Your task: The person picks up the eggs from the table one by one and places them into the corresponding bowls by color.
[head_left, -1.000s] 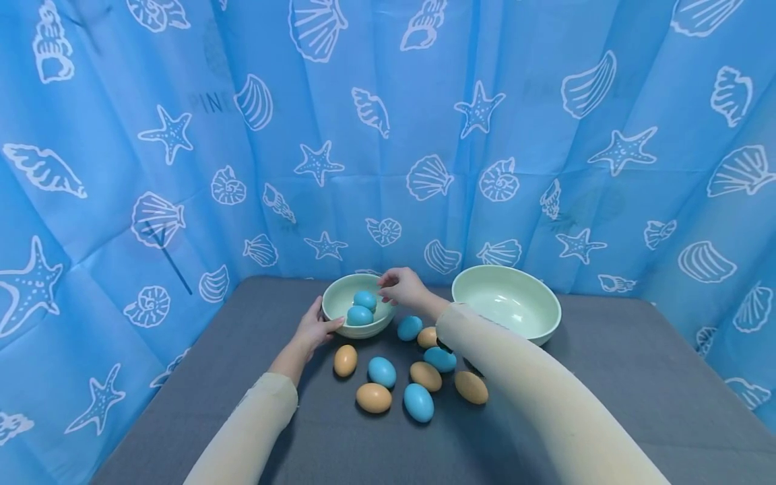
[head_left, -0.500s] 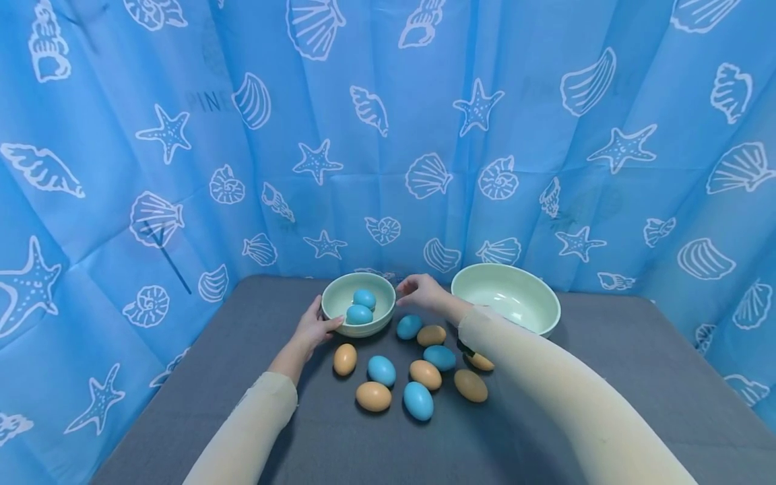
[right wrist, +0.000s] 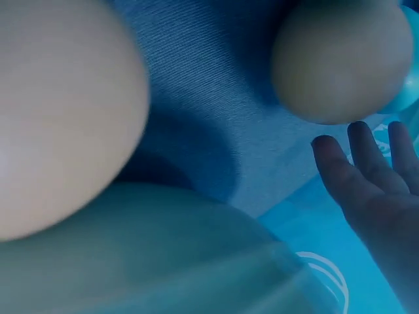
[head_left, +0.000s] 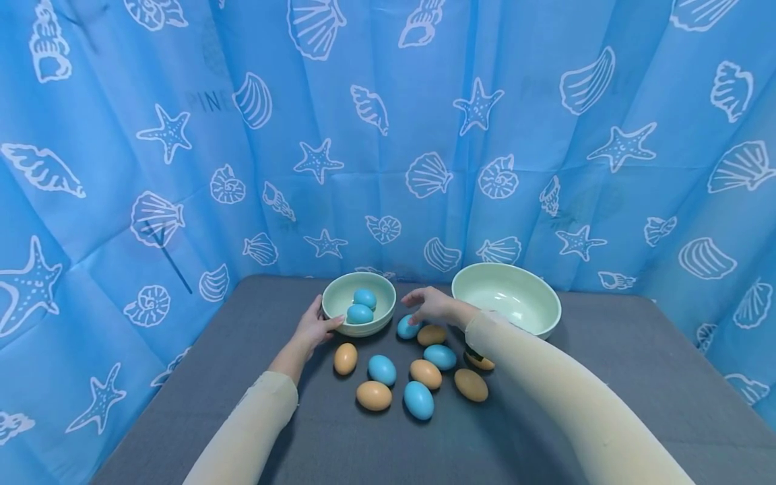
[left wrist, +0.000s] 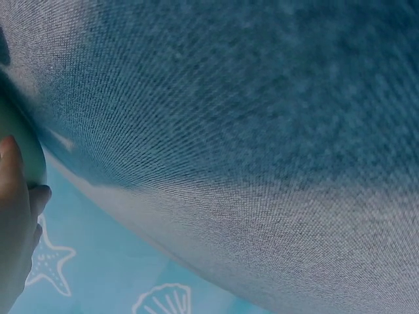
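My left hand [head_left: 312,330] holds the small pale green bowl [head_left: 370,330] by its left side, thumb over the rim. Two blue eggs [head_left: 360,314] lie inside that bowl. To its right, my right hand [head_left: 434,305] reaches down over a blue egg [head_left: 407,329], with the thumb overlapping it and the fingers spread apart. A brown egg [head_left: 432,335] lies just below this hand. In the right wrist view, extended fingers [right wrist: 334,160] show close to a brown egg [right wrist: 340,62] with a blue egg [right wrist: 411,72] behind it. The left wrist view shows only the bowl's edge [left wrist: 26,157].
A larger pale green bowl [head_left: 506,296] stands at the back right, partly behind the right forearm. Several blue and brown eggs lie loose on the grey cloth, including a blue egg [head_left: 418,400] at the front. A blue shell-print curtain [head_left: 388,135] hangs behind the table.
My right hand has drawn back from over the small bowl, moved right and lowered to the blue egg beside it. The left hand stays on the bowl.
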Available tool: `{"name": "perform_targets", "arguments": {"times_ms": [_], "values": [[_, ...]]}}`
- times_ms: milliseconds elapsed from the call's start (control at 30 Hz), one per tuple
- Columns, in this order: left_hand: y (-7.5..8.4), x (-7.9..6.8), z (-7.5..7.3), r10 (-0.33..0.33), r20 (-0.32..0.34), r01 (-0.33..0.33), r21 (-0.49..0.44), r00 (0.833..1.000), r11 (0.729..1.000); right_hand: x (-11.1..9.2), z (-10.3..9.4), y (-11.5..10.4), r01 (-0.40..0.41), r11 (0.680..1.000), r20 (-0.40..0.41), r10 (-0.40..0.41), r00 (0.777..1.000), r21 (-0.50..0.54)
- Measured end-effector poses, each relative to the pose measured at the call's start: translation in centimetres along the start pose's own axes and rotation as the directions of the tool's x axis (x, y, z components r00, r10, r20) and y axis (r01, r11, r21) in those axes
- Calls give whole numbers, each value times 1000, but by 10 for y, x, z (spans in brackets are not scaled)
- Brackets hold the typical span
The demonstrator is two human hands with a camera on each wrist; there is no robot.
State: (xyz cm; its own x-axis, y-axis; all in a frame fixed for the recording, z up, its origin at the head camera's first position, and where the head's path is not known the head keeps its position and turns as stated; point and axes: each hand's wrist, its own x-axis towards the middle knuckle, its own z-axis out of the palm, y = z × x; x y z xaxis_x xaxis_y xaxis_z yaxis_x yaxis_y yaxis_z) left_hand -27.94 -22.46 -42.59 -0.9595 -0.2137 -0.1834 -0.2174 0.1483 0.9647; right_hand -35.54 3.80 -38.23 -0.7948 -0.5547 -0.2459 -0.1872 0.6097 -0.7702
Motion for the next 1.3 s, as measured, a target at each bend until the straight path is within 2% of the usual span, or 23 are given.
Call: {"name": "perform_targets", "arguments": {"times_ms": [500, 867, 1100, 1300], "values": [[4, -1, 3, -3, -1, 3, 9, 1000, 1000, 4, 2, 7, -31, 999, 33, 32, 999, -43], [6, 0, 2, 4, -5, -4, 8, 1000, 1000, 4, 2, 9, 4, 992, 44, 1, 999, -124], [3, 0, 3, 2, -11, -2, 8, 1000, 1000, 5, 3, 10, -14, 995, 5, 15, 1000, -101], [1, -3, 3, -4, -17, 4, 10, 1000, 1000, 6, -1, 7, -56, 995, 11, 57, 998, -80]]}}
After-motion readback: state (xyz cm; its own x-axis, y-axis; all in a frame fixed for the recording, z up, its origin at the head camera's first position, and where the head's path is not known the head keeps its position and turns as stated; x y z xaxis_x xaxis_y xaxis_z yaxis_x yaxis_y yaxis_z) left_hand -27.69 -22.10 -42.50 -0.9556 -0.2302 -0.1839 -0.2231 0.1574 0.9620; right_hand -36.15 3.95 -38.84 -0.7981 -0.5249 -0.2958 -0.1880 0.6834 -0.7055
